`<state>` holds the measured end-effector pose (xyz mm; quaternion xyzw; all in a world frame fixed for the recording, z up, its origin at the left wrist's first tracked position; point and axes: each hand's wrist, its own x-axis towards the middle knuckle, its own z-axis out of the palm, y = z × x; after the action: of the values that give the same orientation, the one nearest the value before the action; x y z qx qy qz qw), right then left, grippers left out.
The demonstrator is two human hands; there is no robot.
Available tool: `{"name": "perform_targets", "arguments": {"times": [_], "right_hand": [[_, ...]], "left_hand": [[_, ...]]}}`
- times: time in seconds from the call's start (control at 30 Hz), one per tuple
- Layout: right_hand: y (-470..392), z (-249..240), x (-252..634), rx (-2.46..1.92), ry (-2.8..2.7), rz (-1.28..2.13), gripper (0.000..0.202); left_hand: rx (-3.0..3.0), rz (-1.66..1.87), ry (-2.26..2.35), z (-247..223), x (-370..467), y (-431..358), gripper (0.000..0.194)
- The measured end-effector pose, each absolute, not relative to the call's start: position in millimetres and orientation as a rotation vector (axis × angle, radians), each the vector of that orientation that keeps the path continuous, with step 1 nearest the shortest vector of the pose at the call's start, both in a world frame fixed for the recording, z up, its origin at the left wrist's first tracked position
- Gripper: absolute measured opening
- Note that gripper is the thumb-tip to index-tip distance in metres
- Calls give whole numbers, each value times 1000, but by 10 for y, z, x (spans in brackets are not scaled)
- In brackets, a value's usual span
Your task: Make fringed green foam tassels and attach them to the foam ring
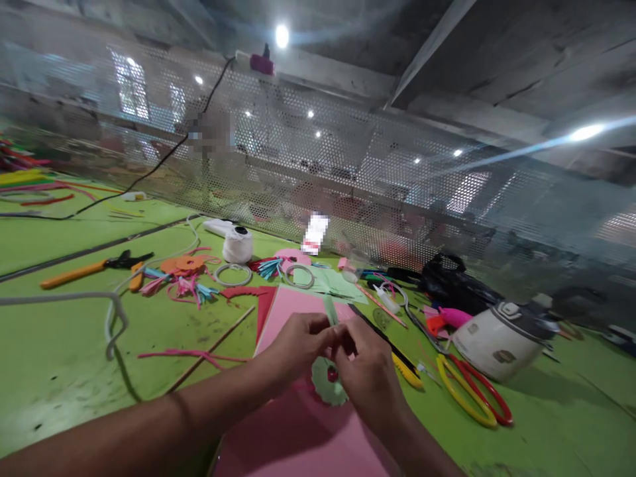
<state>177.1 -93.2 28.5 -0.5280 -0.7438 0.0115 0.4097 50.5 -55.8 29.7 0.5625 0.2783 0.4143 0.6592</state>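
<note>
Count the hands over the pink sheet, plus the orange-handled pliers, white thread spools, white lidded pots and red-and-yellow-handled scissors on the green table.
Hands (left, right): 2
Pliers: 1
Thread spool: 1
Lidded pot: 1
Scissors: 1
Total: 6

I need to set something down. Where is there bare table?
The green table is bare between the pale cable and left forearm, and right of the red scissor handle. It is crowded beyond the pink sheet, around rings and tassels.
</note>
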Motion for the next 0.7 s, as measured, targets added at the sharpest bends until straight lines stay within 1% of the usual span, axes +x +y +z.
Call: {"name": "perform_targets", "arguments": {"times": [0.07,0.23,0.33,0.47,0.57,0.7], "right_hand": [[-937,287,1760,-1311,-1862,33,16],[-920,414,1780,-1243,-1802,379,15],[-911,436,1805,-1216,-1809,429,18],[-909,373,1816,-1231,-1647,513,7],[-894,365,1818,-1223,-1517,651,13],[-864,430,1831,-1253,-1457,813,13]], "left_hand": [[1265,943,643,312,498,-575,41],[1201,900,621,357,442,-559,29],[1147,903,601,347,430,-533,23],[1174,877,606,340,448,-511,19],[1228,863,644,340,452,-497,18],[1256,858,631,326,418,-478,19]]}}
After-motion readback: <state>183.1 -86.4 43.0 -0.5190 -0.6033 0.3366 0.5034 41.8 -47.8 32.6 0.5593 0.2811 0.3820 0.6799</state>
